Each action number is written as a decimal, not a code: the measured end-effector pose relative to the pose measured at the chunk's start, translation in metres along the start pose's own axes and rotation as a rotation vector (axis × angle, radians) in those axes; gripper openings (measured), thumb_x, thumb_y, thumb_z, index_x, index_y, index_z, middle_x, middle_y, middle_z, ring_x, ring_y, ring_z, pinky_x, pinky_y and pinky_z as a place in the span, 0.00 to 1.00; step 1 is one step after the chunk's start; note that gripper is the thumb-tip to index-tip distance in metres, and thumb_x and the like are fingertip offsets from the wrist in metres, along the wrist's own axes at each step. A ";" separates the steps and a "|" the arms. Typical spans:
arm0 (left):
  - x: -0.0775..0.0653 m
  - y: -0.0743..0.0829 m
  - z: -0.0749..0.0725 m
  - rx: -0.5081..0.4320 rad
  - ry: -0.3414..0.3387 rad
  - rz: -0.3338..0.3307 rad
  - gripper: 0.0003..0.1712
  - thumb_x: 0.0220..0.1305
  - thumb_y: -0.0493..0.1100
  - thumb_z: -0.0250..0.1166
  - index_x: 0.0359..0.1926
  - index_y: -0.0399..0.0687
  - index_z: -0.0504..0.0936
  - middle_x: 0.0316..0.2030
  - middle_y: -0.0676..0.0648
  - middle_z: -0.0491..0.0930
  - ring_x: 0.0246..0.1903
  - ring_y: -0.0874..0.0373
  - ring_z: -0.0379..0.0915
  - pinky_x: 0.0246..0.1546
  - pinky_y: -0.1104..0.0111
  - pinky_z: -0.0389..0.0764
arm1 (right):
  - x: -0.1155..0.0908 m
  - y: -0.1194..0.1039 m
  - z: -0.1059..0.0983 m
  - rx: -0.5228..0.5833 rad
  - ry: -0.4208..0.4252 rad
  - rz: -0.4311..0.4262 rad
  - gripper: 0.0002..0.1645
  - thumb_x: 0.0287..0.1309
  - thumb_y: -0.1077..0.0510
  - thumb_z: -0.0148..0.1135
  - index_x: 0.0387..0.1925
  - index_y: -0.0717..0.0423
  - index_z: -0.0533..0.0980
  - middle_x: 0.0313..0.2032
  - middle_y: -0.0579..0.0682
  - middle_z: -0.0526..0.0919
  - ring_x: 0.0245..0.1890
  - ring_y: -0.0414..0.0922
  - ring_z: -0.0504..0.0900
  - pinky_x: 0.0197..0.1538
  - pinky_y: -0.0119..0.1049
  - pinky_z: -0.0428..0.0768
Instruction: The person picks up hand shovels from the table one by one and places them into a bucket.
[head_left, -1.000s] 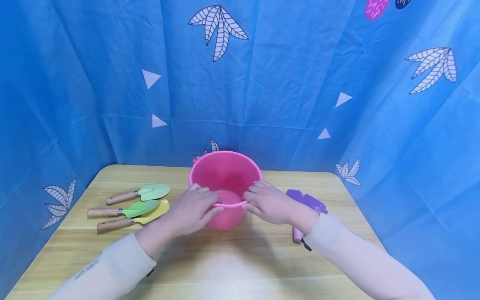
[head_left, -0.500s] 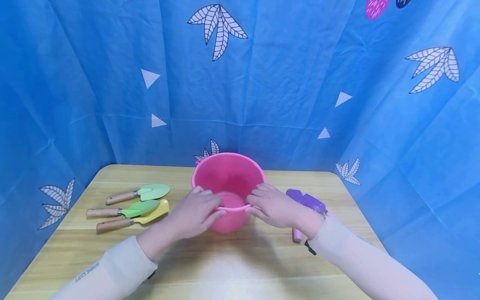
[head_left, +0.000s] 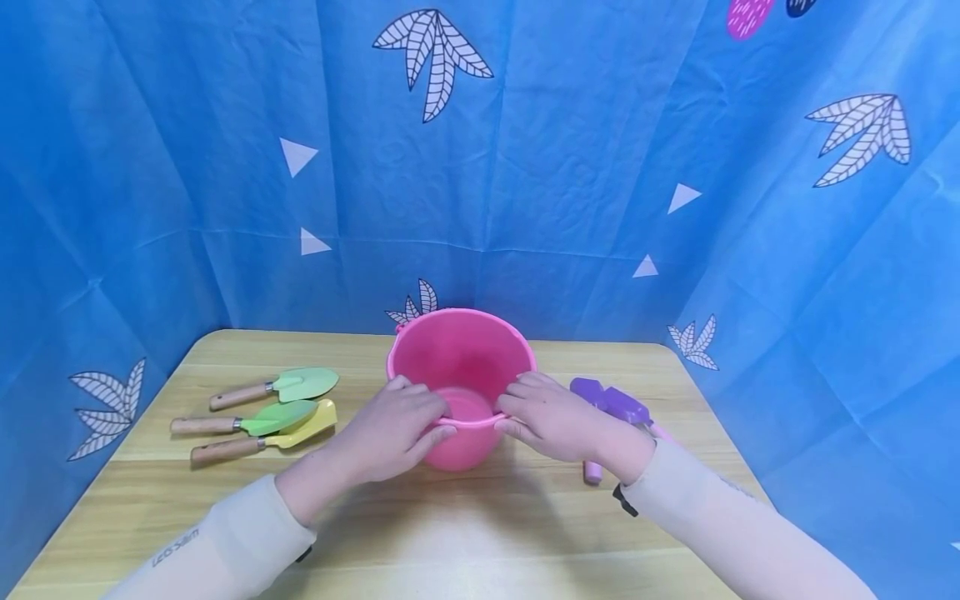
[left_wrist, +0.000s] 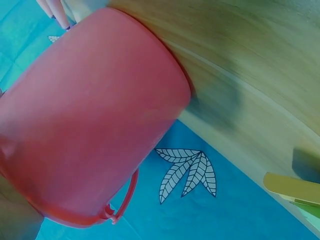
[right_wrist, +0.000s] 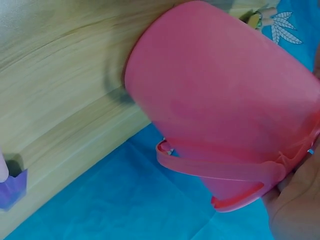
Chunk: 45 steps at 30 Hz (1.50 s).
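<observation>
A pink bucket (head_left: 463, 448) stands upright around the middle of the table, its mouth facing up and its inside bare. My left hand (head_left: 393, 429) grips the near rim on the left, fingers hooked over into the bucket and thumb outside. On the right part of the same rim, my right hand (head_left: 553, 417) holds on in the same way. The right wrist view shows the bucket's pink handle (right_wrist: 215, 170) hanging down the far side; part of that handle (left_wrist: 129, 197) also shows in the left wrist view.
Left on the wooden table (head_left: 465, 542) lie a pale green trowel (head_left: 306, 383), a bright green trowel (head_left: 281, 417) and a yellow scoop (head_left: 315, 425), all with wooden handles. Purple tools (head_left: 626, 407) lie at the right, partly behind my right forearm. A blue curtain (head_left: 480, 167) hangs behind.
The bucket has shifted slightly to the right and nearer to me, with both hands keeping hold of its rim. The tools on both sides stay where they were.
</observation>
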<state>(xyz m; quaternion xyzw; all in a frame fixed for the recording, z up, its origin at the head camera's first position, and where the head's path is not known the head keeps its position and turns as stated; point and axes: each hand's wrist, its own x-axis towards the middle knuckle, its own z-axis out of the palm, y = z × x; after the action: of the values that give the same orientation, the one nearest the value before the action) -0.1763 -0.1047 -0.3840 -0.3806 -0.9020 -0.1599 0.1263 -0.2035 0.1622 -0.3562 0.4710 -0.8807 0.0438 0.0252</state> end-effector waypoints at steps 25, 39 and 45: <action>-0.001 0.009 0.004 -0.016 -0.005 0.022 0.20 0.66 0.67 0.41 0.38 0.64 0.72 0.30 0.67 0.71 0.34 0.69 0.63 0.43 0.66 0.63 | -0.013 -0.004 0.000 0.014 0.011 -0.020 0.20 0.65 0.33 0.36 0.41 0.36 0.70 0.37 0.34 0.69 0.42 0.35 0.64 0.53 0.37 0.66; -0.002 0.016 0.006 -0.016 0.005 0.056 0.13 0.67 0.62 0.45 0.37 0.64 0.70 0.29 0.67 0.69 0.32 0.68 0.62 0.42 0.65 0.62 | -0.022 -0.009 -0.002 0.034 0.010 -0.021 0.14 0.65 0.36 0.41 0.41 0.35 0.69 0.38 0.33 0.70 0.44 0.35 0.64 0.54 0.38 0.65; -0.004 0.017 0.006 -0.026 0.001 0.038 0.13 0.67 0.62 0.47 0.37 0.65 0.71 0.30 0.67 0.70 0.33 0.69 0.62 0.42 0.65 0.62 | -0.022 -0.011 0.002 0.025 0.035 -0.026 0.13 0.66 0.38 0.42 0.40 0.36 0.69 0.38 0.33 0.70 0.45 0.35 0.64 0.56 0.38 0.64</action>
<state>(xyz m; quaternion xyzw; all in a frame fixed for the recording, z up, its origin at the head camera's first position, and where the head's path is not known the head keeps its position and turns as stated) -0.1614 -0.0939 -0.3878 -0.3991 -0.8925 -0.1695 0.1246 -0.1815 0.1743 -0.3596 0.4820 -0.8732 0.0629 0.0354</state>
